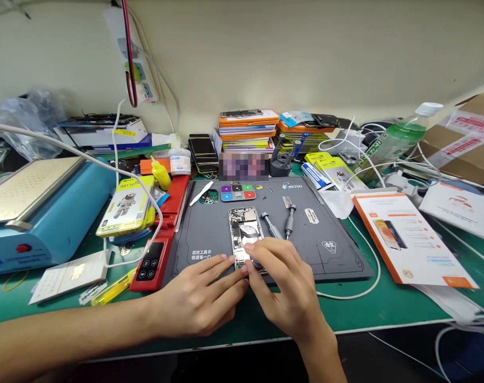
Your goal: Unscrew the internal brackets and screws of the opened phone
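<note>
An opened smartphone [249, 230] with bare inner parts lies face up on a dark grey repair mat [325, 260]. My left hand [202, 292] reaches in with its fingers stretched out, and their tips touch the phone's lower left edge. Over the phone's lower end, my right hand [288, 279] is bent into a pinch. A small dark thing shows under its fingers, too covered to name. Right of the phone lie one grey screwdriver [272, 226] and a second grey-handled screwdriver [290, 219]. A sectioned, coloured parts tray [238, 193] sits above the phone.
Left of the mat are a red device [154, 260], yellow battery boxes [126, 205] and a blue heating plate machine [46, 213]. A tool holder [281, 164] and stacked boxes [248, 130] stand behind. To the right are an orange-white box [411, 239], a green bottle [401, 133] and cables.
</note>
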Tool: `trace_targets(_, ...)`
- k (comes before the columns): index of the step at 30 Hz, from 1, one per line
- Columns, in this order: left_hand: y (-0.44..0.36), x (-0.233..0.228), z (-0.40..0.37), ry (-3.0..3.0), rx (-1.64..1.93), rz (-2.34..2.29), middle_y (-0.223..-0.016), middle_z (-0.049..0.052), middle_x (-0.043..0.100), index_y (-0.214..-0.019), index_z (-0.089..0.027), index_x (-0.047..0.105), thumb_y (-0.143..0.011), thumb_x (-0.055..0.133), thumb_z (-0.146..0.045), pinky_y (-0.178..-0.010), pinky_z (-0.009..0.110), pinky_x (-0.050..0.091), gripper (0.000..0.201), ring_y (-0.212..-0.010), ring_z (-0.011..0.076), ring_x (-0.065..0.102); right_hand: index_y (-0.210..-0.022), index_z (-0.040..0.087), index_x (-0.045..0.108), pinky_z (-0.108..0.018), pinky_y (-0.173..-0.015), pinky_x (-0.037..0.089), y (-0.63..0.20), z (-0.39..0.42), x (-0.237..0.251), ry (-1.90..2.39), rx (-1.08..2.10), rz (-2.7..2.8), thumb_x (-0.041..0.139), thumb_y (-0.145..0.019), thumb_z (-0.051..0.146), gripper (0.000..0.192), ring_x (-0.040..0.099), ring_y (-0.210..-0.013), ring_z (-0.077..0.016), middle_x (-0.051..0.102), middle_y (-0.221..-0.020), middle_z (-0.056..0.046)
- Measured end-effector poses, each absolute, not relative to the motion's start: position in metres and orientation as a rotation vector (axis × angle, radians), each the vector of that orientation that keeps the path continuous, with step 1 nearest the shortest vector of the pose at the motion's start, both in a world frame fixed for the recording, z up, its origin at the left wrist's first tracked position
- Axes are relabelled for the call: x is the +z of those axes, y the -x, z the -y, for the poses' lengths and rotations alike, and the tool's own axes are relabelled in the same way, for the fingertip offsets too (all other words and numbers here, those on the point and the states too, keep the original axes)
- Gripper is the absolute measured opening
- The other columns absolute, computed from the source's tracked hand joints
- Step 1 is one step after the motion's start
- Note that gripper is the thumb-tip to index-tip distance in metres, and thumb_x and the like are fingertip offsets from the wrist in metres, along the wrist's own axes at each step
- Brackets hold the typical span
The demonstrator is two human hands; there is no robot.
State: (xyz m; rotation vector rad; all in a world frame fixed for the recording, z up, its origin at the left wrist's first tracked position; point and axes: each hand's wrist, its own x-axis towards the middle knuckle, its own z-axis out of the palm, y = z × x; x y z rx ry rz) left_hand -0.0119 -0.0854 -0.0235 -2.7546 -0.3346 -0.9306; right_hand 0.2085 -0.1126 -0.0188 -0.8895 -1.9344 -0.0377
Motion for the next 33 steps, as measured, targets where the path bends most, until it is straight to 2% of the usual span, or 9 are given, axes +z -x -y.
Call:
trace_targets(4,0.008,-0.02,0.081,2.758,-1.001,0.347,-0.116,0.009,0.084,-0.121,-0.007,0.073,-0.105,0.052,-0.013,-0.094,0.04,0.068,0.026,-0.103,0.0276,0.082,-0.147,0.017,0.057,-0.036,-0.101,0.062,-0.211,0.114,-0.017,0.899,-0.003,1.952,0.052,-0.091,-0.001,0.058,0.066,-0.121,-0.0206,0.071,-0.124,-0.01)
trace_targets(8,0.006,-0.021,0.077,2.852,-1.052,0.404,-0.102,0.009,0.084,-0.119,-0.008,0.071,-0.104,0.054,-0.011,-0.092,0.041,0.068,0.023,-0.097,0.0271,0.082,-0.15,0.019,0.054,-0.037,-0.104,0.061,-0.212,0.115,-0.019,0.954,-0.007,1.917,0.058,-0.094,0.003,0.059,0.065,-0.124,-0.022,0.07,-0.13,-0.011)
trace_targets(12,0.004,-0.019,0.077,2.915,-1.021,0.494,-0.105,0.008,0.083,-0.119,-0.014,0.069,-0.104,0.054,-0.011,-0.091,0.039,0.066,0.021,-0.099,0.025,0.08,-0.155,0.02,0.052,-0.036,-0.101,0.063,-0.213,0.115,-0.022,0.984,-0.008,1.913,0.048,-0.098,0.002,0.06,0.066,-0.123,-0.0213,0.07,-0.131,-0.012)
trace_targets(15,0.005,-0.016,0.082,2.964,-0.975,0.606,-0.107,0.008,0.08,-0.121,-0.016,0.065,-0.106,0.05,-0.014,-0.087,0.035,0.064,0.021,-0.1,0.0232,0.078,-0.157,0.02,0.05,-0.038,-0.098,0.064,-0.212,0.117,-0.022,1.006,-0.051,1.903,0.058,-0.098,0.005,0.062,0.067,-0.122,-0.0238,0.071,-0.131,-0.013)
trace_targets(21,0.005,-0.013,0.084,3.005,-0.967,0.906,-0.094,0.003,0.07,-0.114,-0.021,0.054,-0.111,0.044,-0.024,-0.071,0.03,0.056,0.011,-0.079,0.0185,0.068,-0.165,0.02,0.042,-0.038,-0.095,0.066,-0.214,0.124,-0.03,0.988,-0.084,1.888,0.056,-0.097,0.0,0.072,0.068,-0.126,-0.0246,0.069,-0.135,-0.016)
trace_targets(23,0.0,-0.014,0.081,3.031,-0.914,0.981,-0.095,0.002,0.068,-0.117,-0.021,0.054,-0.111,0.048,-0.026,-0.07,0.029,0.055,0.01,-0.081,0.0185,0.067,-0.167,0.02,0.039,-0.04,-0.096,0.066,-0.215,0.125,-0.033,0.99,-0.095,1.864,0.061,-0.096,0.001,0.076,0.068,-0.126,-0.0258,0.069,-0.135,-0.017)
trace_targets(26,-0.01,-0.016,0.073,3.09,-0.804,0.987,-0.104,0.002,0.069,-0.126,-0.022,0.056,-0.11,0.057,-0.029,-0.075,0.029,0.056,0.017,-0.09,0.019,0.07,-0.167,0.02,0.04,-0.039,-0.096,0.066,-0.215,0.125,-0.035,0.987,-0.084,1.858,0.054,-0.097,-0.002,0.074,0.069,-0.127,-0.0252,0.069,-0.136,-0.017)
trace_targets(31,-0.019,-0.019,0.059,3.108,-0.714,0.848,-0.11,0.005,0.071,-0.122,-0.021,0.063,-0.113,0.058,-0.037,-0.079,0.031,0.053,0.019,-0.093,0.0204,0.07,-0.169,0.021,0.037,-0.039,-0.095,0.067,-0.214,0.127,-0.033,0.986,-0.087,1.849,0.058,-0.097,0.001,0.078,0.071,-0.123,-0.0256,0.072,-0.134,-0.015)
trace_targets(33,-0.019,-0.019,0.055,3.086,-0.72,0.781,-0.109,0.006,0.072,-0.12,-0.02,0.065,-0.115,0.055,-0.038,-0.079,0.033,0.05,0.021,-0.092,0.0213,0.067,-0.168,0.02,0.038,-0.037,-0.093,0.067,-0.215,0.129,-0.032,0.98,-0.083,1.855,0.05,-0.098,0.0,0.074,0.071,-0.121,-0.0239,0.072,-0.133,-0.015)
